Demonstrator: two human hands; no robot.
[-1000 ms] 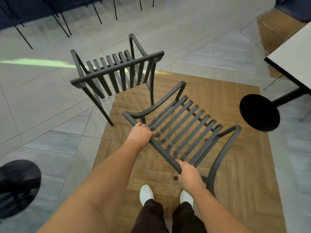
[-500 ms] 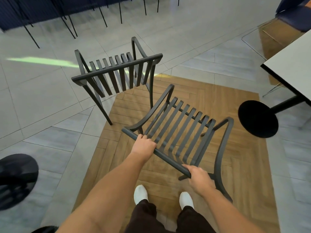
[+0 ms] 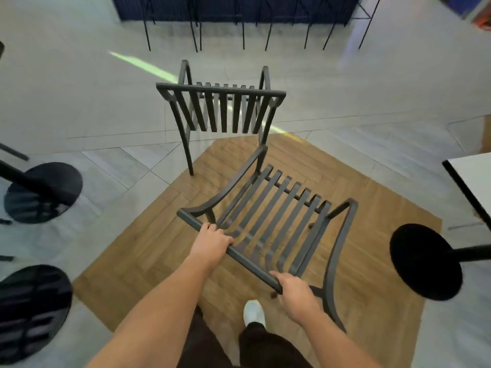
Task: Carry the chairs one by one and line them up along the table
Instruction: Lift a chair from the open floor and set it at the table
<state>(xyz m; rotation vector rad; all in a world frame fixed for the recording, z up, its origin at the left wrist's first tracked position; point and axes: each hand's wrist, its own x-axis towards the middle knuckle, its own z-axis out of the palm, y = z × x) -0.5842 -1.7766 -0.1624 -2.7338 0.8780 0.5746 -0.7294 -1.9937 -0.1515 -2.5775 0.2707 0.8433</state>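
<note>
I hold a dark slatted metal chair (image 3: 276,221) by the top rail of its backrest, tilted over the wooden floor patch. My left hand (image 3: 211,244) grips the rail near its left end. My right hand (image 3: 295,293) grips the rail's right end. A second chair of the same kind (image 3: 223,107) stands upright just beyond it, its back towards me. The corner of a white table with a black edge (image 3: 470,181) shows at the right.
Round black table bases stand at the right (image 3: 425,261) and at the left (image 3: 42,192), (image 3: 32,312). Thin black legs (image 3: 244,30) line a dark blue wall at the back. My white shoe (image 3: 253,313) is on the wood patch (image 3: 159,248).
The view has swung left: the second chair now stands straight ahead and the table has slid to the right edge. The held chair has turned with me; both hands keep their grip.
</note>
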